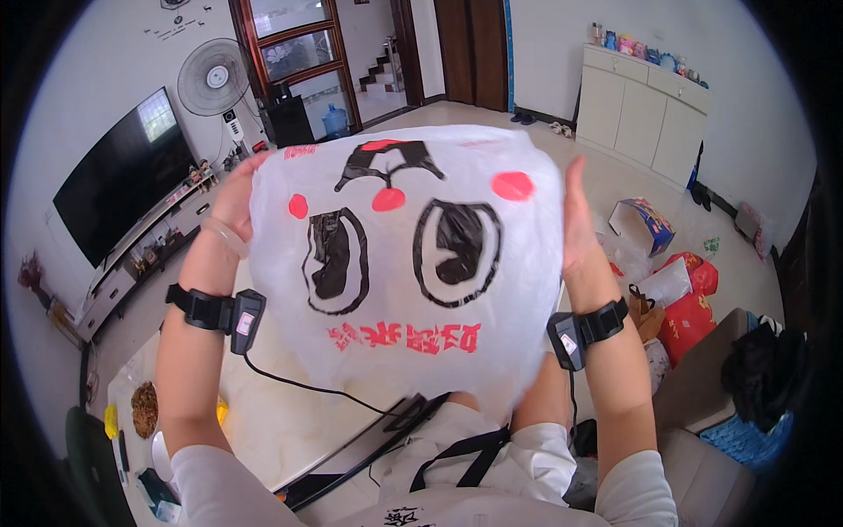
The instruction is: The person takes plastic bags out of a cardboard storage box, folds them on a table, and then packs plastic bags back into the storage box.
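A white plastic bag point(388, 263) spreads out between my two hands, puffed and raised in front of me. It bears a printed cartoon face with black eyes, red cheeks and red writing, turned upside down to me. At its upper left edge is my left hand point(236, 194), its fingers partly hidden behind the plastic. My right hand point(577, 227) holds the opposite side, thumb pointing up and other fingers out of sight behind the bag. Each forearm wears a black strapped device, the left one point(247, 323) and the right one point(568, 339), with cables hanging down.
Below the bag stands a pale table point(263, 421) with a brown heap of food point(145, 410) at its left. Red bags point(688, 326) and an open carton point(642, 224) lie on the floor at right, near a sofa point(705, 454). A standing fan point(216, 77) is at back left.
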`<state>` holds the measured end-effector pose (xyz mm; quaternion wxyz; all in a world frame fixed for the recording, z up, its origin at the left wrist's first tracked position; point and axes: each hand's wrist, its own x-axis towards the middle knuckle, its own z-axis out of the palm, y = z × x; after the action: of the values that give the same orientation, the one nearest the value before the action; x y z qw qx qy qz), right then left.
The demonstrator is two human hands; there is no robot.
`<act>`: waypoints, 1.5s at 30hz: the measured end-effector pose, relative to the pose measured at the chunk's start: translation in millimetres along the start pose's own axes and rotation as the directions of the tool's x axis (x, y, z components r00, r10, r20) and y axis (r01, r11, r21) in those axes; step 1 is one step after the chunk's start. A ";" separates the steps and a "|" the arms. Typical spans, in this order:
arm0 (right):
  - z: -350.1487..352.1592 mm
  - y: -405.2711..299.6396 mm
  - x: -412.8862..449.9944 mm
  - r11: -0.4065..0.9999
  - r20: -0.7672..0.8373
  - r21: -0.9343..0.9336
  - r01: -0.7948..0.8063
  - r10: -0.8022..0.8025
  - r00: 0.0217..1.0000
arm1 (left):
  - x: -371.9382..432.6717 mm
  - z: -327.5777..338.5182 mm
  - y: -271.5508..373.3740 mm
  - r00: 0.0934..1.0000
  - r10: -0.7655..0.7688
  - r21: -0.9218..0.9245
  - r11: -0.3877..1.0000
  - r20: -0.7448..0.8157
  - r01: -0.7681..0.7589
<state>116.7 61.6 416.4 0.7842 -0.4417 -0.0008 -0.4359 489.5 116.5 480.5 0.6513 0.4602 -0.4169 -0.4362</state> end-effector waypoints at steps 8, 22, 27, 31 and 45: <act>-52.3 73.3 3.6 0.745 -0.473 -0.506 -0.435 0.182 0.862 | 67.9 -117.3 -96.9 0.943 -0.306 -0.126 0.949 -0.131 0.290; -34.7 150.1 16.2 0.427 -0.076 -0.894 -0.134 0.150 0.986 | 71.8 -326.0 -221.3 0.851 -0.041 -0.233 0.968 -0.523 -0.096; -66.2 245.0 1.9 0.498 -0.331 -0.795 -0.347 0.123 0.936 | 60.9 -205.4 -238.3 0.871 0.350 0.850 0.510 -0.345 0.131; -50.1 283.5 2.6 0.539 -0.446 -0.731 -0.418 0.085 0.891 | 21.1 -210.7 -227.4 0.838 0.377 0.422 0.884 -0.395 -0.199; -129.8 147.9 -4.5 0.611 -0.436 -0.790 -0.043 -0.512 0.740 | -135.8 -287.1 -225.9 0.903 -0.303 -0.509 0.853 -0.305 0.114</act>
<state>165.3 8.6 233.1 0.4085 -0.5512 0.3795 -0.6208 682.0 269.1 178.0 0.7597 0.4023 -0.1104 -0.4988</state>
